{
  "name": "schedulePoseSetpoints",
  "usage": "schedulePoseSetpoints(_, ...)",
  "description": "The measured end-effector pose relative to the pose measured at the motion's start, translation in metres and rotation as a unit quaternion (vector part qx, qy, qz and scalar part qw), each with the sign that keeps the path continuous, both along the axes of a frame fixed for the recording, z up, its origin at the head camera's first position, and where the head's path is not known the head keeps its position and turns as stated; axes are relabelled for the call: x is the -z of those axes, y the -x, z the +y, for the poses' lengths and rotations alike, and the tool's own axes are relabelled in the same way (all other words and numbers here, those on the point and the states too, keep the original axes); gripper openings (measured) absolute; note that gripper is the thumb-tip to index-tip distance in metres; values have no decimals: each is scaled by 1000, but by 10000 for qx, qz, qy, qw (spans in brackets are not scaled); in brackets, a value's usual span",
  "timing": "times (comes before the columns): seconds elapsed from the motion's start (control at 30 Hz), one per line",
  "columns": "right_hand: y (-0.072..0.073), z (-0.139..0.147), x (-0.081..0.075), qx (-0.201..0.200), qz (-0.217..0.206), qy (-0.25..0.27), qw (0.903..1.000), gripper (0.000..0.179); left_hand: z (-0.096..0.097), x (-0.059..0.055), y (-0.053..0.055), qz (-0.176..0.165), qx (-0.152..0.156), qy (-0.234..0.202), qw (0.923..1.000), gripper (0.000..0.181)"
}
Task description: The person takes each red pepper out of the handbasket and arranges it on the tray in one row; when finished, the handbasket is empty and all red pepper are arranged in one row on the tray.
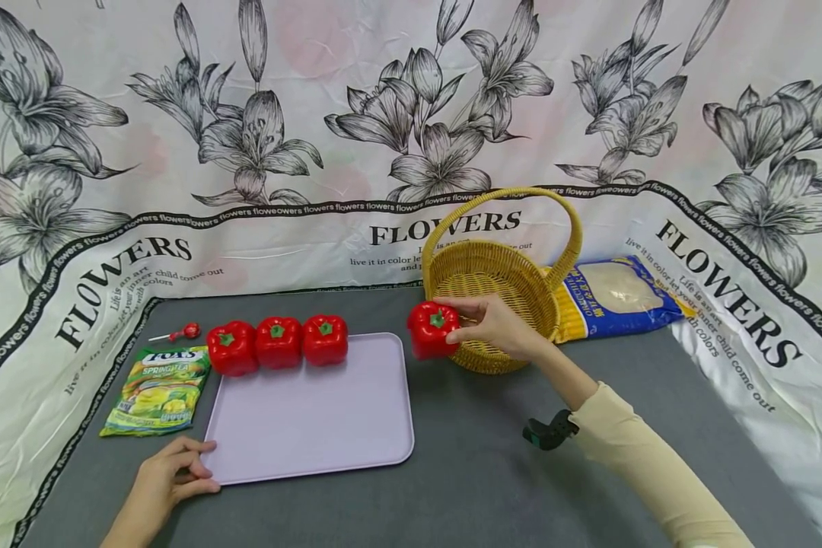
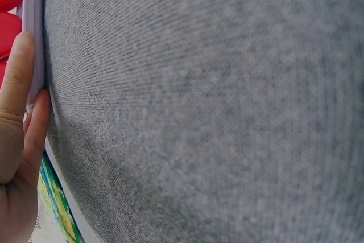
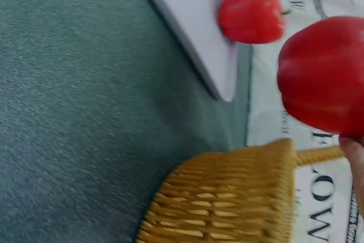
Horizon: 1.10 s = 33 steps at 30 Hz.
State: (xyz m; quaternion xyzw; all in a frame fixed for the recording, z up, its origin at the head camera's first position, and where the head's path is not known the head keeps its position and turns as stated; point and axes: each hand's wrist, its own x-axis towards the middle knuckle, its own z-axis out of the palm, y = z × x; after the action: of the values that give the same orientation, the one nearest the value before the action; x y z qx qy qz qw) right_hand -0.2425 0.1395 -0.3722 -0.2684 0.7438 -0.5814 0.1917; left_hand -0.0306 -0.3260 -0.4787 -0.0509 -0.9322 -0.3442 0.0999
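My right hand (image 1: 496,327) grips a red bell pepper (image 1: 433,329) by its side, between the tray and the front left of a woven yellow basket (image 1: 555,308). In the right wrist view that pepper (image 3: 327,75) appears large, with a fingertip against it. My left hand (image 1: 167,481) holds the near left corner of a pale lilac tray (image 1: 315,418), thumb and fingers at its rim. Three more red bell peppers, a left one (image 1: 232,348), a middle one (image 1: 278,342) and a right one (image 1: 325,340), stand in a row along the tray's far edge.
A green candy bag (image 1: 157,392) lies left of the tray, with a red lollipop (image 1: 185,332) behind it. To the basket's right is a blue and yellow food packet (image 1: 616,297). Flower-printed cloth (image 1: 281,251) hangs behind the grey tabletop (image 1: 473,464).
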Motion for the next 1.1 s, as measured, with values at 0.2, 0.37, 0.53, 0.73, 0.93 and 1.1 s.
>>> schedulePoseSetpoints(0.2,6,-23,13,-52,-112,-64,9999,60,0,-1,0,-92,-35,-46,9999,39)
schedulePoseSetpoints(0.37,13,-43,19,-19,-90,-326,9994,57,-1,-2,0,-268,-81,-24,9996,37)
schedulePoseSetpoints(0.53,21,-65,25,-33,-123,-430,9990,56,-1,-1,1,-144,-52,2,9999,39)
schedulePoseSetpoints(0.73,26,-86,33,263,-539,-452,9972,55,-1,0,0,-38,32,-2,10000,40)
schedulePoseSetpoints(0.93,29,-100,45,338,-928,-268,9947,56,0,-2,1,-268,-78,61,9996,38)
schedulePoseSetpoints(1.1,30,-108,51,300,-1074,-132,9937,56,-1,-3,1,-267,-75,50,9996,38)
